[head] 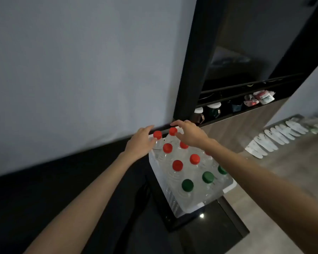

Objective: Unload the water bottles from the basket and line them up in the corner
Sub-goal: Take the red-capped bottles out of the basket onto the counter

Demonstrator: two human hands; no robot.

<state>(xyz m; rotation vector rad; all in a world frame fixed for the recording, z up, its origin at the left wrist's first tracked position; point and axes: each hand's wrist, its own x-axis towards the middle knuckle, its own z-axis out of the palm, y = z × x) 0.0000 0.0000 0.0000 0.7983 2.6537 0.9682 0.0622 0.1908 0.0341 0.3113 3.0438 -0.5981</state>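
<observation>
A white basket [229, 186] stands on a dark surface, packed with several clear water bottles. Red caps [177, 165] top the far bottles and green caps [187, 185] top the three nearest ones. My left hand [140, 142] hovers by the far left red-capped bottle [157, 135], fingers spread, touching its shoulder. My right hand [188, 133] reaches over the far row, fingers apart, beside another red cap [173, 131]. Neither hand grips a bottle.
A grey wall rises behind the basket, with a dark cabinet post [185, 70] to its right. Low shelves [233, 105] hold jars and packets. A row of white slippers [275, 138] lies on the wooden floor at right. A black ledge [62, 180] runs along the wall.
</observation>
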